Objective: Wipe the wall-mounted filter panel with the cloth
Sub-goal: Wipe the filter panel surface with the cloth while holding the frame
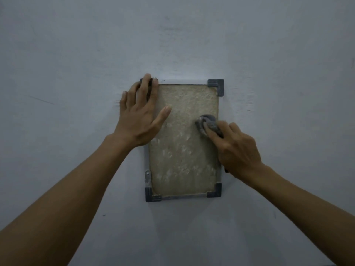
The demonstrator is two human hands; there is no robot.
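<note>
1. Two hands are up on the grey wall (269, 54).
2. Your left hand (139, 116) lies flat, fingers straight, over the upper-left corner of the filter panel (182, 150).
3. Between your hands, the panel's beige mesh shows pale streaks.
4. Your right hand (236, 150) pinches a bunched grey cloth (208, 123) against the panel's right side.

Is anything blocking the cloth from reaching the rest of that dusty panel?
Mostly not. The right hand presses the cloth directly on the filter panel, whose lower area lies bare. Only the left hand, resting flat, covers its upper left corner.
</note>
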